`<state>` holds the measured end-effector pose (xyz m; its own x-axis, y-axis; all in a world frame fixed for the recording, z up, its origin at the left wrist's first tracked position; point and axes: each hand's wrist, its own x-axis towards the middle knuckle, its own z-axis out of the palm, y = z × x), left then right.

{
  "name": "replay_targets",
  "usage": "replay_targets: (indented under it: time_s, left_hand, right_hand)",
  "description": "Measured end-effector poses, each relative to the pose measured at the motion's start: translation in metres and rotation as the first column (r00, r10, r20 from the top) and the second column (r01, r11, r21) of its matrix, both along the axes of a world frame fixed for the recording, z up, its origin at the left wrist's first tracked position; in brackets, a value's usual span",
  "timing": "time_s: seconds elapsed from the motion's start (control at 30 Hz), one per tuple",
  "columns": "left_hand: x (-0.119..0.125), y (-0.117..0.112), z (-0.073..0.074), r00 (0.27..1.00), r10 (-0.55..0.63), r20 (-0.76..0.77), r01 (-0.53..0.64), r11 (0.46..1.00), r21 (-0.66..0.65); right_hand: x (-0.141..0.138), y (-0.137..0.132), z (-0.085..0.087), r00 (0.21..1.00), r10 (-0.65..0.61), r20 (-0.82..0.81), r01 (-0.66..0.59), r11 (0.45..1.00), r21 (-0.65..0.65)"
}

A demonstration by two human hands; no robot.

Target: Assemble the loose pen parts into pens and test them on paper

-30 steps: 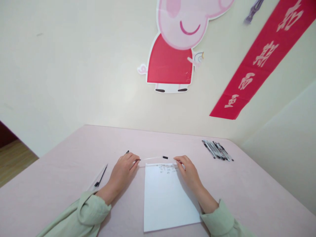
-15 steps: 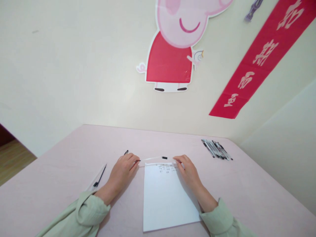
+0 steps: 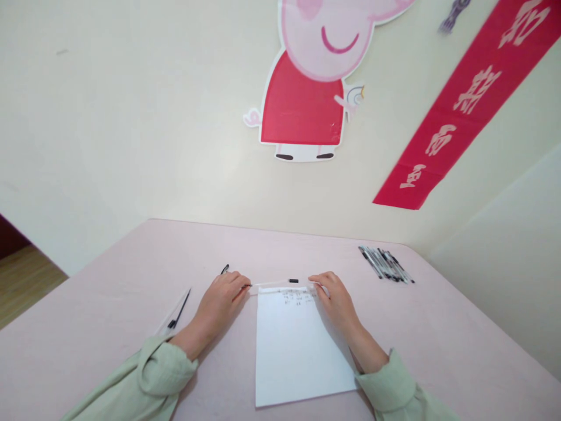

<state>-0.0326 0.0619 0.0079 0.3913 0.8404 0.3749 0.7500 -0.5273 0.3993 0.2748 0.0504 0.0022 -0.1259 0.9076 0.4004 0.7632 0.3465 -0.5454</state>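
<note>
My left hand (image 3: 225, 299) rests on the table with thumb and fingers closed on a thin dark pen part, perhaps a refill, whose tip pokes out at the right. A slim clear tube (image 3: 269, 283) runs from near these fingers toward a short black pen cap (image 3: 293, 280). At the paper pad's upper right, my right hand (image 3: 333, 297) is pinched around a small pale piece, too small to name. Below the hands lies the white pad (image 3: 302, 356), with handwriting along its top. A black pen piece (image 3: 225, 269) shows just behind my left hand, partly hidden.
Left of my left forearm lie a clear tube (image 3: 174, 313) and a dark refill (image 3: 183, 307) with a black cap (image 3: 171, 324). Several pens (image 3: 385, 265) form a pile at the table's back right. The wall (image 3: 197, 146) borders the pink table (image 3: 131, 275).
The view has shifted slightly. Both hands keep nearly the same place and grip, and the pens, cap and pad lie as before.
</note>
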Motion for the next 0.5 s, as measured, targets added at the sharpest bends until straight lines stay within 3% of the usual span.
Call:
replay_targets:
  time_s: [0.3,0.5]
  left_hand:
    - [0.013,-0.009,0.005,0.985,-0.123,0.119,0.136,0.985,-0.109]
    - [0.023,-0.018,0.009,0.966,-0.053,0.254,0.111,0.970,-0.217]
  right_hand:
    - [-0.025,-0.010,0.003,0.977,0.178,-0.120,-0.189,0.978,-0.088]
    - [-0.040,-0.017,0.002,0.956,0.229,-0.181,-0.250,0.962,-0.107]
